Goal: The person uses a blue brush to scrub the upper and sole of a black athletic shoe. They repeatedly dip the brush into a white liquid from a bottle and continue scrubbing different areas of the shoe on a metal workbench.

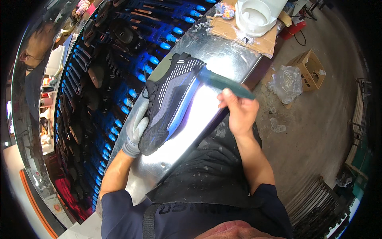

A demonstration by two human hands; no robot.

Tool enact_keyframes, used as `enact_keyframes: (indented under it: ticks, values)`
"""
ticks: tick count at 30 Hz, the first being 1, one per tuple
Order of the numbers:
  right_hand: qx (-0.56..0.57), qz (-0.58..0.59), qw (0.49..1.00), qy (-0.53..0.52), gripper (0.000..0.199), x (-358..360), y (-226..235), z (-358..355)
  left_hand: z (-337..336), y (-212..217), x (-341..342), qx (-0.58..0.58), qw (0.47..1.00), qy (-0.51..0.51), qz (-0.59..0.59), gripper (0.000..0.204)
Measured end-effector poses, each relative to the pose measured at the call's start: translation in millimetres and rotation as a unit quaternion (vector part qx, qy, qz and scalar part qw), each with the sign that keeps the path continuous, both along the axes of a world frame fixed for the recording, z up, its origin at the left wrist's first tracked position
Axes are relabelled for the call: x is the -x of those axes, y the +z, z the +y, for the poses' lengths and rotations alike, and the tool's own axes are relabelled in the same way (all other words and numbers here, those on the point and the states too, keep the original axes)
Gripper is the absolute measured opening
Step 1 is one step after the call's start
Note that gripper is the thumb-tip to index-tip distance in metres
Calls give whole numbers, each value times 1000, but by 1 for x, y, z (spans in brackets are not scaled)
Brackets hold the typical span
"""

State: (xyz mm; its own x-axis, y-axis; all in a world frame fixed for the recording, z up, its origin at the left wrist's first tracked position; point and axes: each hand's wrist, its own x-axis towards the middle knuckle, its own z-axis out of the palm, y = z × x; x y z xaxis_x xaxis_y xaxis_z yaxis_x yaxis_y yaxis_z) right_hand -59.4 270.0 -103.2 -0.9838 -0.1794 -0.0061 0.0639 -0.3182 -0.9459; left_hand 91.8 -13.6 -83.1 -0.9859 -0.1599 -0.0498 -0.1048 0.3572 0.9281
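A black and grey shoe upper (165, 95) with white dashes lies tilted over a shiny metal ledge (215, 107), its lower side edge glowing blue-violet. My left hand (139, 123), in a grey glove, is closed round its far left side, near the toe; some of its fingers are hidden by the upper. My right hand (240, 109), bare, grips a brush (227, 84) by its flat dark green handle. The brush's head touches the upper's edge at the heel end.
Left of the ledge runs a conveyor rack with blue-tipped rods (132, 93), carrying several dark shoe uppers (97, 75). A white tub (254, 16) stands on cardboard (242, 36) at the ledge's far end. On the floor at right are an open carton (310, 71) and a clear plastic bag (287, 83).
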Motion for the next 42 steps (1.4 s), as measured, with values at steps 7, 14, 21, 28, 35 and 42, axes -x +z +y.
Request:
enact_keyframes:
  ticks: [7,14,21,28,35,42]
  values:
    - [-19,79,996,49,12,40,5,19,-22,-15,-16,10,997,-34,-71,81]
    - [4,-5,989,149,13,97,19,33,-36,-40,-35,115,992,-43,-43,82]
    - [-24,18,983,182,13,108,18,31,-29,-30,-30,93,994,-50,-40,85]
    - [-89,262,954,116,15,60,36,26,-17,-18,-16,44,998,-6,-45,83]
    - [-117,369,916,102,19,33,49,14,-15,-12,-2,118,992,-37,-41,78]
    - [-128,366,907,163,19,20,59,15,-16,-8,0,168,983,-68,-24,69]
